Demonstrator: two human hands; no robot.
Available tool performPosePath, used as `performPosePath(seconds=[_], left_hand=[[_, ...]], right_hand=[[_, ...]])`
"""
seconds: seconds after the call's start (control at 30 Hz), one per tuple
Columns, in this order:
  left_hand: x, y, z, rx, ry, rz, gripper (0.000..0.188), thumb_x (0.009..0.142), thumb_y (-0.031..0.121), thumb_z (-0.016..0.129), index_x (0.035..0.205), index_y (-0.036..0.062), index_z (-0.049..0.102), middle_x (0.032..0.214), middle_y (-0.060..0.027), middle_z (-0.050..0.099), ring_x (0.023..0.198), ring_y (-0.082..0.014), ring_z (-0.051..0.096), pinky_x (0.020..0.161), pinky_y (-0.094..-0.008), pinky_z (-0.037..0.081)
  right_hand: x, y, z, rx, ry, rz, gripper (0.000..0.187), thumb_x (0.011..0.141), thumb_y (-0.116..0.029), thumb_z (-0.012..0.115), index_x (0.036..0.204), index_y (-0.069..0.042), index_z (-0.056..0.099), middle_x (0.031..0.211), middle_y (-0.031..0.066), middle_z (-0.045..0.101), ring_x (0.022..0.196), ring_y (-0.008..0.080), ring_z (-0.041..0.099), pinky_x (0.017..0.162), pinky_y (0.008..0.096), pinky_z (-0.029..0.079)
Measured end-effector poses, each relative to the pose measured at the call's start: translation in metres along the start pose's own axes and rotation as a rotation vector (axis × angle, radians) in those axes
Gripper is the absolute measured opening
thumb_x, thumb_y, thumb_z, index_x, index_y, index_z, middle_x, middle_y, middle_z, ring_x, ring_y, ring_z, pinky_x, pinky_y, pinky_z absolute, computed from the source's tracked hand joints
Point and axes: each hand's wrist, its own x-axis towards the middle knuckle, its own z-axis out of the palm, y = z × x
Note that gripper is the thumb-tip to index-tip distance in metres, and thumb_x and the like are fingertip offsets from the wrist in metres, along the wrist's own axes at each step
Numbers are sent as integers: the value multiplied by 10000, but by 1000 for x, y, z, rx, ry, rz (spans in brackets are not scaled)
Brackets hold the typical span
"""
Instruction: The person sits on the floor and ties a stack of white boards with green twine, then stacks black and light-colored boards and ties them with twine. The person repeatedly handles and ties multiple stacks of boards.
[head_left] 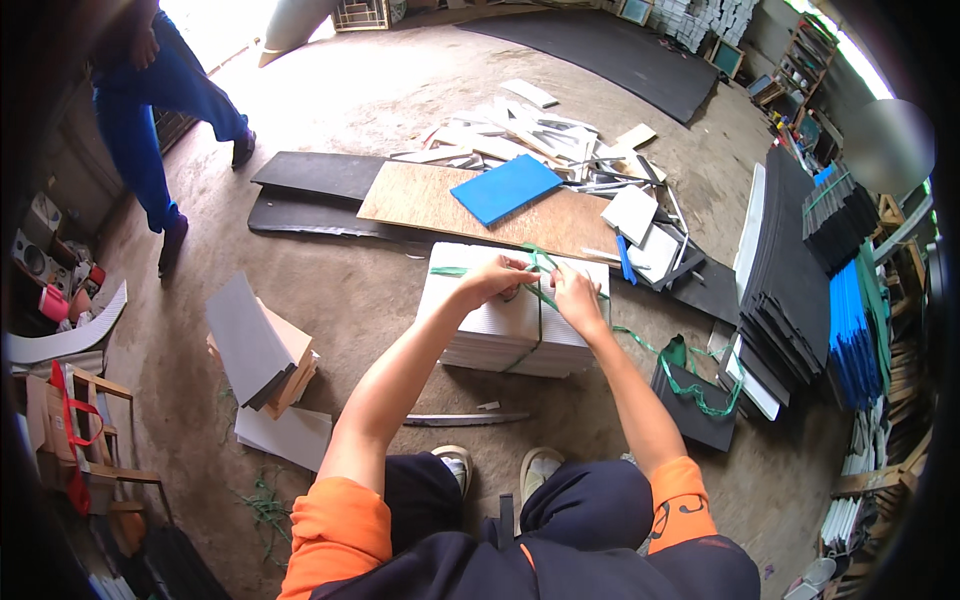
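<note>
On the brown floor [372, 318] before you sits a stack of white sheets [490, 350]; over its top, your left hand [498, 279] and right hand [574, 294] both pinch the green strap [449, 271].

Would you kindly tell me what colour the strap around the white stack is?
Green; the strap shows best in the head view.

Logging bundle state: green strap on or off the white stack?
On: green strap crosses white stack, top and near side; left hand and right hand hold it.

Strap [451, 271] on sheet stack [490, 350] – ctr | ply bd [420, 200] behind stack | panel [505, 190] on bd | sheet pile [245, 330] – L
</note>
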Motion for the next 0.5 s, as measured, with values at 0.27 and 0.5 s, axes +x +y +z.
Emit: performPosePath(seconds=[0.27, 0.5], left_hand=[[-6, 2, -7, -114, -152, 20, 265, 792, 222, 681, 968, 39, 605, 544, 89, 400, 464, -9, 310, 416, -198, 236], [-6, -9, -13, -142, -165, 53, 363, 771, 264, 700, 1015, 11, 607, 732, 3, 576, 617, -41, 498, 536, -197, 409]], right_hand=[[-5, -3, 9, -20, 171, -33, 161, 891, -159, 399, 866, -69, 529, 857, 93, 638, 847, 289, 600, 792, 496, 329], [-10, -14, 14, -372, 189, -43, 164, 862, -118, 392, 924, -32, 518, 792, 157, 642, 781, 338, 627, 757, 499, 428]])
